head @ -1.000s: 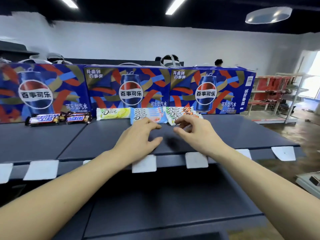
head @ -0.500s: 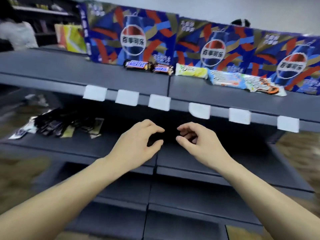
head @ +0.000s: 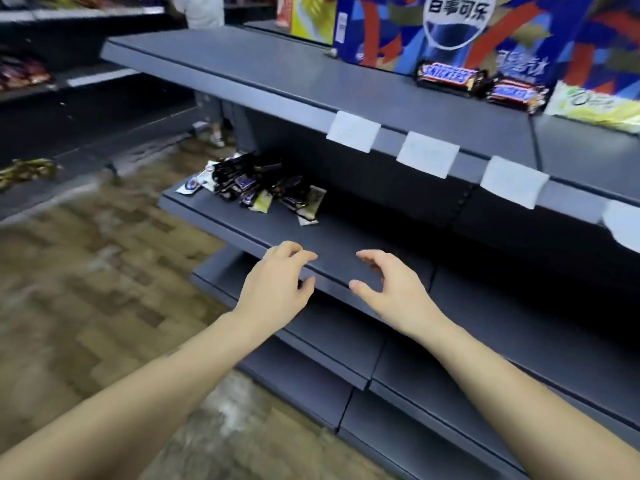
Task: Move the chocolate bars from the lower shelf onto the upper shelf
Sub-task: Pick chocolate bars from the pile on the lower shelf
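Left hand (head: pixel 277 289) and right hand (head: pixel 391 289) hover empty, each grip loosely curled, over the flat grey metal lower shelf (head: pixel 346 244); glossy chocolate bars (head: pixel 252 187) lie heaped near.

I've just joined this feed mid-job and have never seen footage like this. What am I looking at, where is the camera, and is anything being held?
There is no machine here: a person works with bare hands, and the single camera sits on their head, looking forward and down. The left hand and right hand hover side by side over the front edge of the lower shelf, fingers loosely curled, holding nothing. Further back on that shelf, to the left, lies a pile of chocolate bars in dark and pale wrappers. On the upper shelf two Snickers bars lie end to end beside a pale yellow-green packet, all in front of blue cola boxes. White blank price tags hang along that shelf's edge.
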